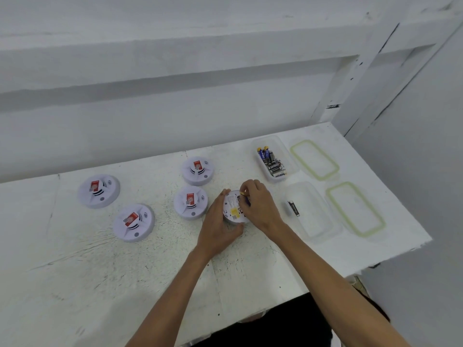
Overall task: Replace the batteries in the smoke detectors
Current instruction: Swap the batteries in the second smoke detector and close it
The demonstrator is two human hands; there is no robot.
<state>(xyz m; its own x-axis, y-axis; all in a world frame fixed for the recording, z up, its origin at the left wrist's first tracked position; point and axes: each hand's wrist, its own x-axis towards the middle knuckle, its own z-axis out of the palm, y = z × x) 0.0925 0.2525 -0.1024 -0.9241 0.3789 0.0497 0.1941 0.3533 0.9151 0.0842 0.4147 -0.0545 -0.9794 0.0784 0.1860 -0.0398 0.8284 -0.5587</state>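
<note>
An upturned white smoke detector (233,209) lies on the table with its back side and a yellow label showing. My left hand (219,227) cups its left and near edge. My right hand (258,204) pinches a battery (244,194) with a gold tip over the detector's battery bay. Several more white detectors rest face up with red stickers: one (198,170) at the back, one (191,202) beside my left hand, and two further left (99,191) (133,222).
A clear tub (288,156) holds several batteries at the back right. A second clear tub (318,221) holds one black battery (293,208). Two green-rimmed lids (314,159) (355,209) lie to the right. The table's right edge (413,221) is close by.
</note>
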